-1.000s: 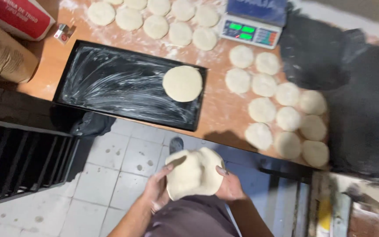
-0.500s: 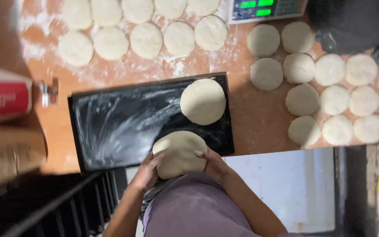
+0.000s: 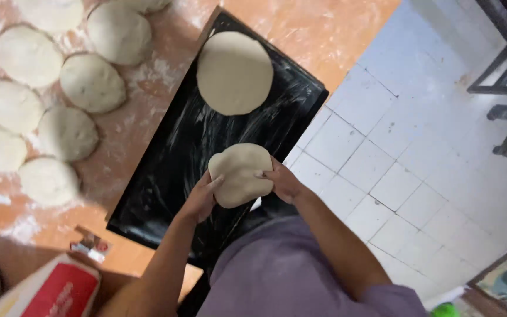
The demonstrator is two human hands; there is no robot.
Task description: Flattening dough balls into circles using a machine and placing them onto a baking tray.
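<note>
our fingers [image 3: 213,183] curl around a flattened dough round [image 3: 240,174], left hand [image 3: 200,196] gripping its left edge, right hand [image 3: 283,182] its right, holding it just above the near end of the black tray [image 3: 171,158]. beyond the fingers a second flat round [image 3: 235,72] lies on the tray; to their left, dough balls [image 3: 68,132] sit on the floured table [image 3: 136,117].

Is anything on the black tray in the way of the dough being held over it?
Only one flat round dough disc at the black tray's far end. The near part under the held dough between both hands looks bare.
</note>
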